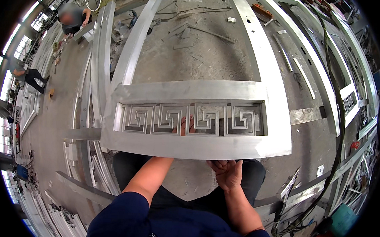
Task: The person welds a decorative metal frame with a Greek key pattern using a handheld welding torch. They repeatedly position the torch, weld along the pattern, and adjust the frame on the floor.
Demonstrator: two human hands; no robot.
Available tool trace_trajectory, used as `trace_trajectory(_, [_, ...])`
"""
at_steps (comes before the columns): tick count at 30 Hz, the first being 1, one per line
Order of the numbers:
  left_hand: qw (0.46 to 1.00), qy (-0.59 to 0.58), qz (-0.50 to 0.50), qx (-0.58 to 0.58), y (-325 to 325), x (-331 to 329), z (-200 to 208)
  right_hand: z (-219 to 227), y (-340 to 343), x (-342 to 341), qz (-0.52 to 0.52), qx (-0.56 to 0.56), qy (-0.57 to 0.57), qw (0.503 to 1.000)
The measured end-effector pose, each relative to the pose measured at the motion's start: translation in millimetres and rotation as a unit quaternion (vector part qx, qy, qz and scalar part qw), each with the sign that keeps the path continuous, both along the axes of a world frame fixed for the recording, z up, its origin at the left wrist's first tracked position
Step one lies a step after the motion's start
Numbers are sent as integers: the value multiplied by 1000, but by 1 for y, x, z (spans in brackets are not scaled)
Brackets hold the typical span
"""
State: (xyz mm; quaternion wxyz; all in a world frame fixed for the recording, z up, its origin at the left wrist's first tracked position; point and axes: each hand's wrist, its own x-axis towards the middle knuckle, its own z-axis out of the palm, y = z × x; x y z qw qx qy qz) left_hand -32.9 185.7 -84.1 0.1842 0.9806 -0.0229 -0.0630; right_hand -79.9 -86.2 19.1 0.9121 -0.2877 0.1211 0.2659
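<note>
A silver metal frame [184, 145] lies in front of me, with its near crossbar above my knees. Set into its lower opening is a lattice panel of square spiral key patterns [207, 119]. My left arm passes beneath the crossbar, and part of my left hand [183, 126] shows through the lattice gaps, fingers stretched out under the panel. Palm up, my right hand [227, 175] is at the crossbar's near edge, its thumb apart and its fingers partly hidden under the bar. Nothing shows in that palm.
Supporting metal beams [83, 133] lie left of the frame. A similar frame with a lattice panel [349, 100] stands right, beside a hanging dark cable [339, 108]. A power drill [133, 18] and metal offcuts lie beyond. Two people are at the far left.
</note>
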Motion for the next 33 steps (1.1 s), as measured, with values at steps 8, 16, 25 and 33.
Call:
trace_trajectory(8, [1000, 8, -4, -28, -2, 2, -1, -11, -5, 0, 2, 36, -14, 999])
trace_trajectory(16, [994, 75, -16, -83, -8, -60, 28, -7, -2, -2, -18, 10, 38, 999])
trace_trajectory(25, [972, 188, -10, 141, 16, -168, 186, -22, 2, 2, -33, -1, 83, 996])
trace_trajectory(33, [955, 188, 227, 32, 84, -288, 297, -43, 10, 15, -17, -70, 107, 992])
